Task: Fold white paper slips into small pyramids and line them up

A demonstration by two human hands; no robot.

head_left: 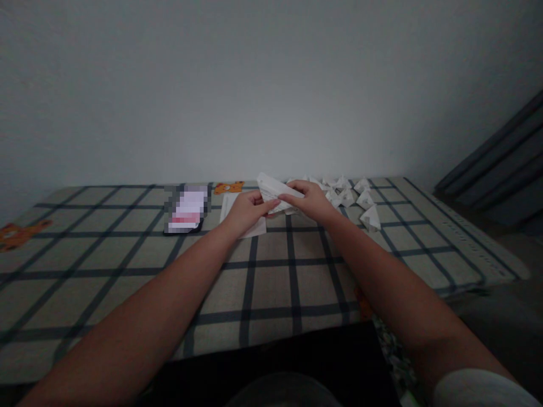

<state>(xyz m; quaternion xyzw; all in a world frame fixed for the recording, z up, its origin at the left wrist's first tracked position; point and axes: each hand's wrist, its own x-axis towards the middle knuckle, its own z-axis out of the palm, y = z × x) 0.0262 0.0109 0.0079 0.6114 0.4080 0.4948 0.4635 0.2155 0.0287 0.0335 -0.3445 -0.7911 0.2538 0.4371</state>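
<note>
Both my hands meet over the far middle of a checked cloth (271, 282). My left hand (246, 211) and my right hand (309, 199) each pinch a partly folded white paper (271, 189) held between them just above the surface. A flat white sheet (231, 206) lies under my left hand. To the right of my right hand sit several small folded white paper pieces (360, 200), scattered in a loose group.
A phone (186, 210) with a lit screen lies left of my hands. Orange bear prints (229, 187) mark the cloth near the far edge and at the left. A plain wall stands behind. The surface's right edge drops off near a dark slanted panel (496, 169).
</note>
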